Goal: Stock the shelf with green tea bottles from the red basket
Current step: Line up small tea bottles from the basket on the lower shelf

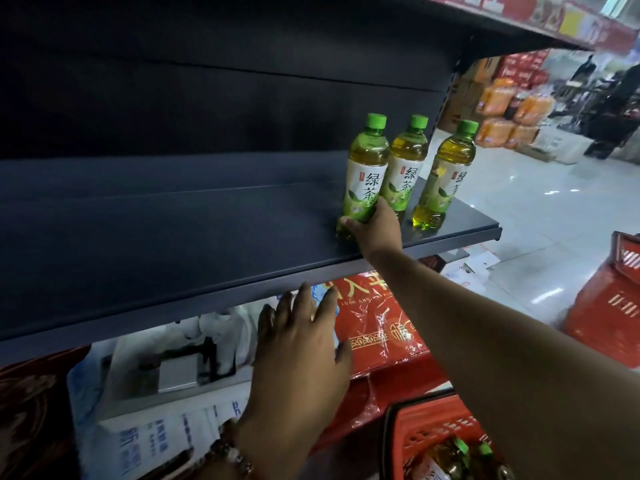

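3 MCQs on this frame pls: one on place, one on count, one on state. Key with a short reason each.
1. Where on the shelf do the bottles stand?
A. left end
B. middle
C. right end

2. How many bottles are on the shelf?
A. two
B. three
C. five

3. What is the right hand doing?
A. gripping the base of the leftmost bottle
B. hanging free
C. reaching into the basket

Key:
1 C: all stand near the shelf's right edge.
2 B: the leftmost bottle, the middle bottle and the right bottle are the only ones.
3 A: its fingers wrap that bottle low down; the left hand is open below the shelf.
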